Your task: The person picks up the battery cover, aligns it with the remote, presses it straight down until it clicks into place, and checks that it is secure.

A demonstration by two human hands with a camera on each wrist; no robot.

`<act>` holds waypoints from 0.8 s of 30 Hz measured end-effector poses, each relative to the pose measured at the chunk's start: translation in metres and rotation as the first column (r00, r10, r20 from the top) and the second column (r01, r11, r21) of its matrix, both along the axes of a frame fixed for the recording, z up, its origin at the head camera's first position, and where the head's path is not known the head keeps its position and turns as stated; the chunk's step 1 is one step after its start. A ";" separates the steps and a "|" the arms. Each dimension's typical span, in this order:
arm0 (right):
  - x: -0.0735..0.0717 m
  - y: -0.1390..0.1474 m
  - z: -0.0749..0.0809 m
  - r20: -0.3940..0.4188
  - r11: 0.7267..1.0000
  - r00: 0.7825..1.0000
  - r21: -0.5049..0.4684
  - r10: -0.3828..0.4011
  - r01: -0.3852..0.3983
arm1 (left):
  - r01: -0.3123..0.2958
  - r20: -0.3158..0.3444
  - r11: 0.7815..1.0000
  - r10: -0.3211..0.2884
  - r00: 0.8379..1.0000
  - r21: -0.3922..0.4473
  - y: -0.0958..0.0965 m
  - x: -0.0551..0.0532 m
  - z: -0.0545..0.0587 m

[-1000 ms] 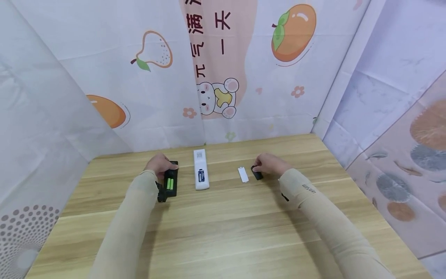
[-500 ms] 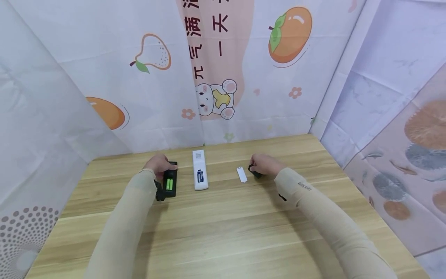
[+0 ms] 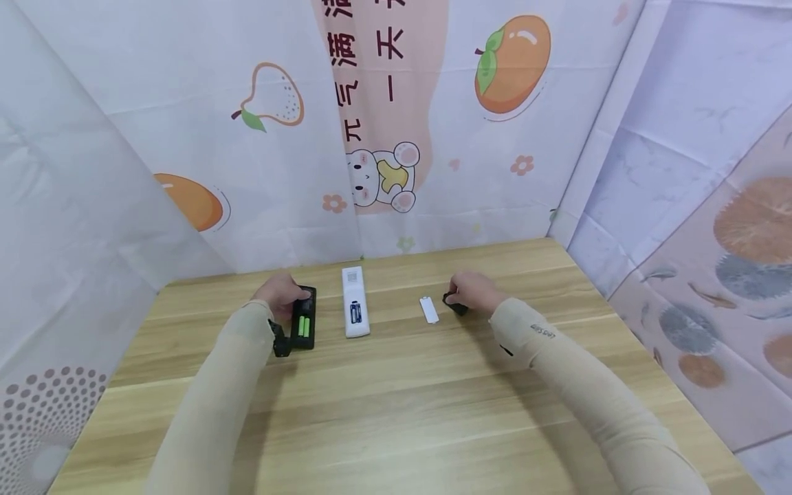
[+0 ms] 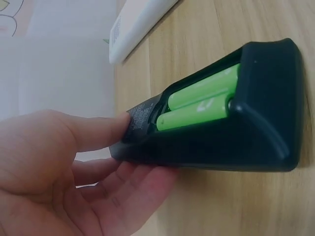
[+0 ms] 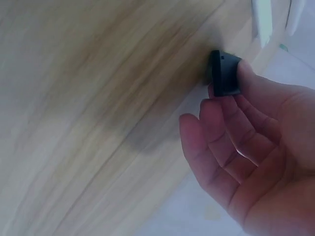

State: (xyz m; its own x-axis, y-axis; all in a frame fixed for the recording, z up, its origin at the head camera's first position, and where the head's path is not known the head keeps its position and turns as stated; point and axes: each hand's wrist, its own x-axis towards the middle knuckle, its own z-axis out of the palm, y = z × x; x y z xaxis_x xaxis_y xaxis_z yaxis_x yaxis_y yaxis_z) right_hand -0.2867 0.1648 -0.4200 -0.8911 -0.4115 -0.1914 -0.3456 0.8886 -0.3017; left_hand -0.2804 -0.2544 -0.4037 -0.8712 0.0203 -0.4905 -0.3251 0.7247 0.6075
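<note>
My left hand (image 3: 280, 291) grips the far end of a black remote control (image 4: 206, 150), thumb on its back face and fingers along its side. Two green batteries (image 4: 197, 110) lie in its uncovered compartment. At the right, my right hand (image 3: 476, 291) pinches a small black battery cover (image 5: 227, 73) between thumb and fingers. A white remote control (image 3: 357, 317) rests between the hands, its compartment showing two dark batteries (image 3: 355, 313). Beside the right hand, a white battery cover (image 3: 429, 310) lies on the table.
The wooden table (image 3: 371, 412) ends at a printed curtain (image 3: 297, 172) at the back. Another patterned sheet (image 3: 693, 275) hangs along the right side. A black wrist camera mount (image 3: 281, 341) sits beside the black remote control.
My right hand has picked the black battery cover slightly up from how it lay, tilting it. The left hand and black remote control have barely shifted; the head view moved a little.
</note>
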 end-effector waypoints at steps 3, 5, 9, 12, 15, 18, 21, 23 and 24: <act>0.000 0.000 0.001 -0.016 1.000 1.000 0.008 0.010 -0.010 | -0.019 0.004 0.998 0.019 1.000 0.055 -0.003 -0.002 -0.002; 0.000 0.000 0.001 -0.018 1.000 1.000 0.008 0.008 -0.008 | -0.036 0.012 0.994 0.035 0.999 0.100 -0.004 -0.002 -0.004; 0.001 0.000 0.001 -0.030 1.000 0.999 -0.004 -0.011 0.011 | -0.060 0.015 0.987 0.059 0.998 0.150 -0.006 -0.002 -0.007; 0.001 0.001 0.001 -0.034 1.000 0.999 -0.017 -0.022 0.022 | -0.064 0.003 0.987 0.064 0.998 0.149 -0.009 -0.001 -0.009; 0.001 0.001 0.002 -0.023 0.999 0.999 -0.027 -0.028 0.028 | -0.072 -0.010 0.985 0.075 0.997 0.154 -0.012 -0.001 -0.010; 0.002 0.001 0.003 -0.011 0.998 0.999 -0.050 -0.036 0.036 | -0.081 -0.020 0.980 0.086 0.996 0.179 -0.013 0.000 -0.009; 0.004 0.000 0.004 0.018 0.994 0.999 -0.100 -0.051 0.053 | -0.083 -0.026 0.975 0.090 0.996 0.206 -0.013 0.002 -0.009; 0.005 0.000 0.003 0.049 0.987 0.996 -0.142 -0.073 0.079 | -0.080 -0.027 0.972 0.088 0.996 0.219 -0.013 0.004 -0.008; 0.006 -0.001 0.003 0.068 0.982 0.994 -0.163 -0.087 0.098 | -0.077 -0.027 0.971 0.085 0.996 0.228 -0.014 0.004 -0.008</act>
